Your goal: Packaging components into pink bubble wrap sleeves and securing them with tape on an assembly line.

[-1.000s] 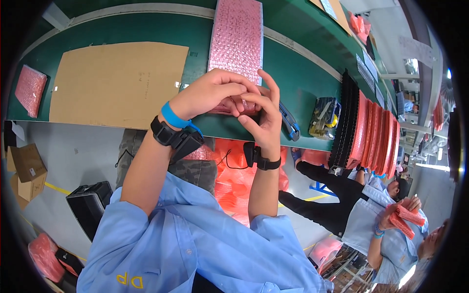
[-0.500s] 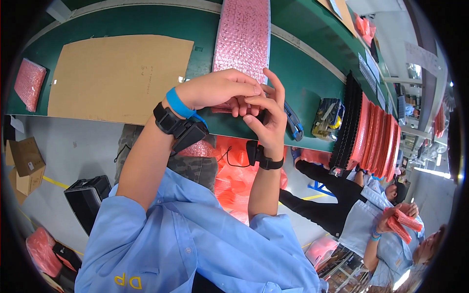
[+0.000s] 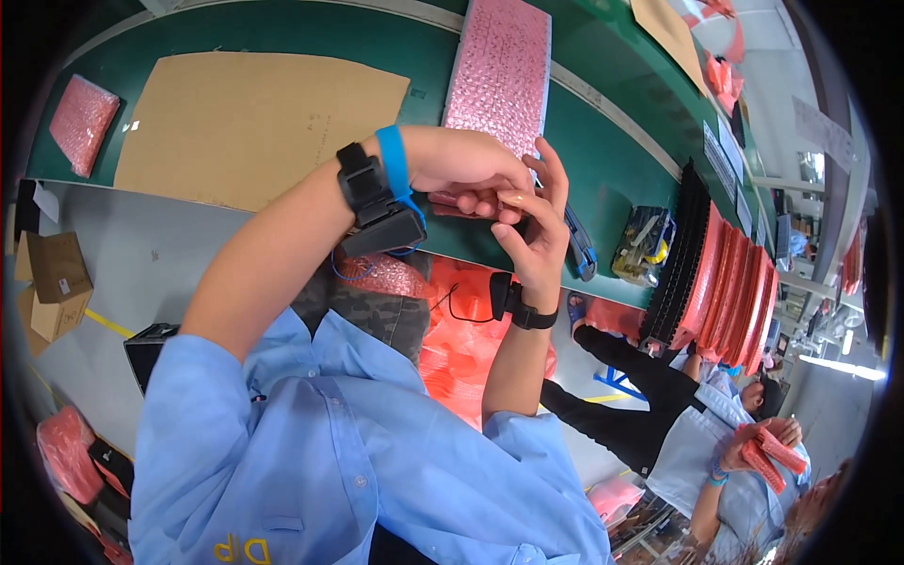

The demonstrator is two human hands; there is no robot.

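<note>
My left hand [image 3: 468, 162] is bent over the bench edge with its fingers curled together; what they pinch, if anything, is hidden. Against those fingertips rests the index finger of my right hand [image 3: 541, 224], whose thumb and other fingers are spread. A small shiny patch shows at that index fingertip, too small to name. Beneath my left hand, part of a pink bubble-wrapped item [image 3: 454, 207] shows. Beyond the hands lies a long flat panel in pink bubble wrap [image 3: 499, 80]. Just right of my right hand is a blue and black utility knife [image 3: 581, 247].
A brown cardboard sheet [image 3: 254, 122] covers the left of the green bench [image 3: 414, 47], beside a small bubble-wrapped pack [image 3: 85, 124]. Rightward stand a clear box [image 3: 643, 247] and a row of pink-wrapped pieces [image 3: 730, 292]. A co-worker [image 3: 725, 461] holds pink bubble-wrapped pieces nearby.
The view has shifted, so the bench items appear farther right. My left hand has curled more tightly against my right fingertips, and its forearm has swung lower.
</note>
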